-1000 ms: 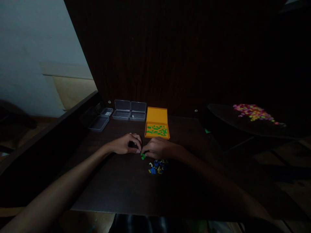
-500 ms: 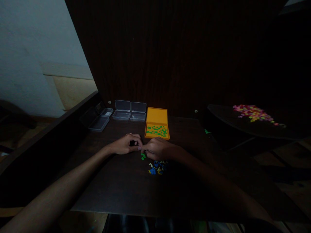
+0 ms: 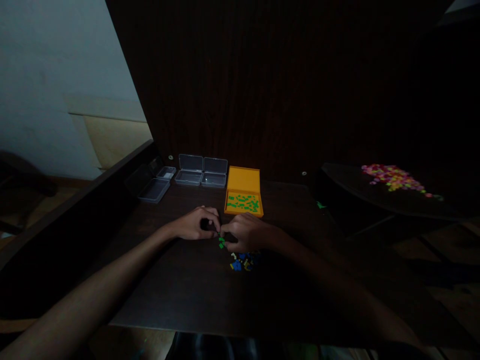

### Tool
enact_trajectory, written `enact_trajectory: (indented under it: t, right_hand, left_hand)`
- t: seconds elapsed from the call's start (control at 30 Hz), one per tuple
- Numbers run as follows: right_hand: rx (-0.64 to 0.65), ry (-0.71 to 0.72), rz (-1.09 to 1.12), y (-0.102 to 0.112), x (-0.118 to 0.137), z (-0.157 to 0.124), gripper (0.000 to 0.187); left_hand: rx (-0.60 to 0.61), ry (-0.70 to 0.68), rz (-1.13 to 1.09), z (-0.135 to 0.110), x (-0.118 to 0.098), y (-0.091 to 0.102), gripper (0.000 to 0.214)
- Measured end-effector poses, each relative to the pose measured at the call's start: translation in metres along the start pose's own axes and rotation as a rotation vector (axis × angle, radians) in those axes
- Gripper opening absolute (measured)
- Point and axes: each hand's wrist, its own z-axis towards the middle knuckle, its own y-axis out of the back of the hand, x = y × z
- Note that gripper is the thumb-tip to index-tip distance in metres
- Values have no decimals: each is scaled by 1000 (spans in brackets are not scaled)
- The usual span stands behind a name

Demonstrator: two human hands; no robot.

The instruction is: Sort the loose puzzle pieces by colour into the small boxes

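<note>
My left hand [image 3: 198,223] rests on the dark tabletop, thumb and index finger brought together in a pinch; what is between the tips is too small to make out. Facing it, my right hand [image 3: 245,233] has its thumb and index finger apart, with nothing visible held. Just below the fingertips lie several small green plastic pieces [image 3: 221,243]. A loose pile of blue, yellow and cream pieces [image 3: 237,265] lies nearer me, partly hidden under my right hand. Beyond the hands stands an open yellow box [image 3: 243,178] with many green pieces in its tray.
Clear plastic cases [image 3: 189,177] with raised lids stand along the back left, and another clear case [image 3: 155,191] sits beside the left side board [image 3: 75,215]. On a dark surface at right lies a heap of pink and yellow bits [image 3: 395,178]. The light is dim.
My right thumb and index finger have parted and the hand has shifted slightly back from my left fingertips. The left hand keeps its pinch. The view has shifted a little.
</note>
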Motion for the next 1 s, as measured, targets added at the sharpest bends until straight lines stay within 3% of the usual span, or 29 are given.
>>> enact_trajectory:
  t: [1.0]
  right_hand:
    - [120,-28,68,13,1,-2,18]
  left_hand:
    - [-31,27,48,4,1,-4,9]
